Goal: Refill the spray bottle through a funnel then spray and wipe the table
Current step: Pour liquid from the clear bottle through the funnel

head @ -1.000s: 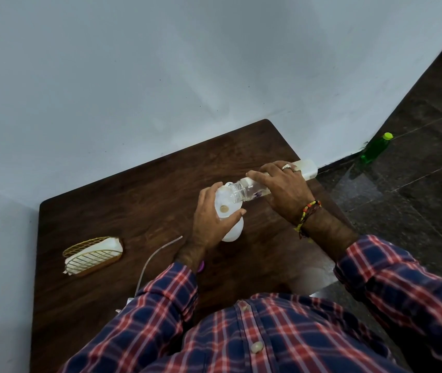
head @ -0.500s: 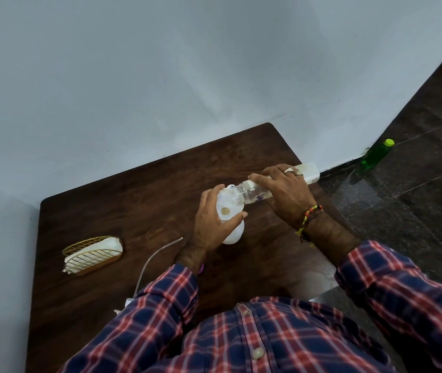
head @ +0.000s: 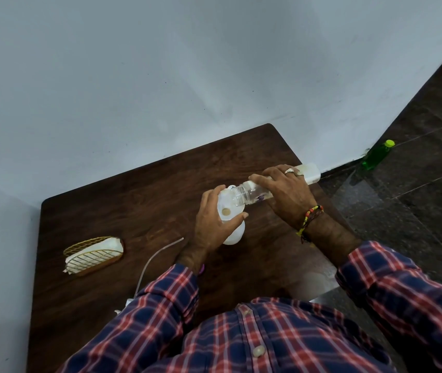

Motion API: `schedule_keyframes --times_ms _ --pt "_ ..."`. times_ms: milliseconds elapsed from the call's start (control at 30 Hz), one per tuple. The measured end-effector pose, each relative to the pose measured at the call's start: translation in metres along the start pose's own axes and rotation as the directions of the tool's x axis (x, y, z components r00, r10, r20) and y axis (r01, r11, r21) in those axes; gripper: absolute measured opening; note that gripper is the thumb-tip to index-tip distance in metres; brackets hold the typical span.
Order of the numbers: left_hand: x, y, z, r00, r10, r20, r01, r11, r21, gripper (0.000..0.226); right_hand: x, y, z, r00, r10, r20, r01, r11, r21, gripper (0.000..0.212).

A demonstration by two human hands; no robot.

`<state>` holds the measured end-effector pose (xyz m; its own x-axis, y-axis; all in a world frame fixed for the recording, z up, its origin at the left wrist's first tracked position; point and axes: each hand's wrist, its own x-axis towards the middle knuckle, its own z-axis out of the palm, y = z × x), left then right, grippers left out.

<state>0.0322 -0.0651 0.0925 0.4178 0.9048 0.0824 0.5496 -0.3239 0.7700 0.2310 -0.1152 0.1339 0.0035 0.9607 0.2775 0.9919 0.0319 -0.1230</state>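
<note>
A white spray bottle [head: 234, 235] stands upright near the middle of the dark wooden table [head: 133, 200], with a white funnel [head: 226, 207] in its neck. My left hand [head: 211, 224] grips the funnel and bottle top. My right hand [head: 284, 188] holds a clear refill bottle [head: 244, 193] tipped nearly flat, its open mouth over the funnel. Its far end [head: 311, 170] pokes out past my fingers. Any liquid flow is too faint to tell.
A gold wire basket [head: 90, 253] holding white cloth sits at the table's left. A thin clear tube [head: 158, 251] lies near my left sleeve. A green bottle [head: 375, 156] stands on the dark floor by the wall, right of the table.
Both hands keep their hold. The refill bottle's mouth has sunk slightly lower over the funnel; otherwise only the camera shifted.
</note>
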Motion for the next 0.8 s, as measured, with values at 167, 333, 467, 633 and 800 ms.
schedule_keyframes --times_ms 167,333,467,633,800 --pt "0.0003 -0.0005 0.0001 1.0 0.005 -0.01 -0.005 1.0 0.005 0.085 0.0 -0.0005 -0.0012 1.0 -0.003 -0.003 0.003 1.0 0.0 0.063" --pt "-0.0004 0.0001 -0.0009 1.0 0.01 0.0 -0.01 1.0 -0.003 0.086 0.0005 -0.0007 -0.0005 1.0 -0.009 -0.005 0.009 1.0 -0.003 0.063" --pt "-0.0008 0.0005 -0.0007 1.0 0.006 0.01 -0.006 1.0 -0.006 0.085 -0.0002 -0.0002 -0.0014 1.0 -0.002 -0.005 0.002 1.0 0.005 0.064" --pt "-0.0005 -0.0002 0.0005 1.0 0.008 -0.001 -0.008 1.0 0.004 0.083 -0.0008 -0.0015 -0.0008 1.0 0.002 0.006 -0.002 1.0 0.005 0.064" --pt "-0.0006 -0.0025 0.001 1.0 0.002 -0.006 -0.002 1.0 0.007 0.084 -0.0003 -0.0015 -0.001 1.0 -0.008 -0.01 0.008 1.0 0.002 0.064"
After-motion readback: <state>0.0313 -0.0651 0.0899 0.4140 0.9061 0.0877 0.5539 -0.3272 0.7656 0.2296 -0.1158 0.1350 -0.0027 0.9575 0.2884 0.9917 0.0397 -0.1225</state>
